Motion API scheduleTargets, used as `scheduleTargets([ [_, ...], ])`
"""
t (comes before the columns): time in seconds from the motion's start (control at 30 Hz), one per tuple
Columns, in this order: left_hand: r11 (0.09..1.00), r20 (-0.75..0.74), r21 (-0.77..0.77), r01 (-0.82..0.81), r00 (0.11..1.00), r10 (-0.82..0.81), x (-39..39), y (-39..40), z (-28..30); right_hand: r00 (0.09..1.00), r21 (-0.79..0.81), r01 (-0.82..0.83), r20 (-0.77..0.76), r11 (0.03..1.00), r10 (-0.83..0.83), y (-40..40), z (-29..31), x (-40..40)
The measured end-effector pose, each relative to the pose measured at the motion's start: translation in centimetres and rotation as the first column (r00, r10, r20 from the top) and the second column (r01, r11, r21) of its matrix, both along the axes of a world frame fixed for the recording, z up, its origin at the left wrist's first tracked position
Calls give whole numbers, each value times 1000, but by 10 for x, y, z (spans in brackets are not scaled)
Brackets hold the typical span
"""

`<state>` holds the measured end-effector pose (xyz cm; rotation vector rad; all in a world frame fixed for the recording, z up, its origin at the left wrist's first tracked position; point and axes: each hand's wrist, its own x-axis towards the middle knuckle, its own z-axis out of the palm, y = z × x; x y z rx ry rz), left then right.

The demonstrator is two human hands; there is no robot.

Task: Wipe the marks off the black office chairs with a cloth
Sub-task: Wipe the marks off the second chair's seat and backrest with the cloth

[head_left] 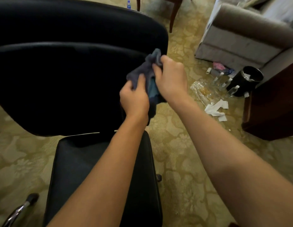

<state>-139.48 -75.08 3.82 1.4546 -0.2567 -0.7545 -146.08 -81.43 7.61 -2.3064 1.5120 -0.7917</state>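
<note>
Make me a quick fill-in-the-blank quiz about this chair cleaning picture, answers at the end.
1. Both hands, left and right, grip a dark ____.
2. The office chair is coloured ____.
3. The black waste bin stands on the ____.
Answers: cloth; black; carpet.

A: Landmark is the near chair (63, 82), backrest facing camera. What's around it?

B: Its seat (73, 169) sits below the backrest, nearer the camera. A second chair (76, 22) stands right behind it. Both on the carpet (183, 161).

A: Hands?

B: At the near chair's right edge. Left hand (134, 99) and right hand (172, 79) side by side, the cloth (147, 74) gripped between them, over the backrest edge.

A: Right of the chair?

B: Sofa (240, 38) far right and back. Bin (245, 81) in front of the sofa, on the carpet. Paper scraps (216, 109) between chair and bin, closer to the bin. Bottle (128, 4) behind the second chair.
</note>
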Motion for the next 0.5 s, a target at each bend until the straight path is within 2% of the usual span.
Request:
scheduleTargets([
  [0.1,996,-65,75,50,997,-45,13,-8,-3,991,106,46,-130,993,-32,-2,-17,10],
  [0.17,977,-91,186,106,992,-90,9,10,-25,968,221,75,-248,972,-18,10,-38,4],
  [0.23,963,-123,219,156,984,-131,0,39,-48,957,309,114,-291,944,-20,27,-50,-8],
  [0.37,952,-161,175,252,961,-225,-14,89,-62,979,306,125,-192,944,-67,74,-60,-26],
  [0.5,940,-151,232,249,964,-218,-26,121,-78,999,467,36,-49,883,-15,118,-84,-56],
])
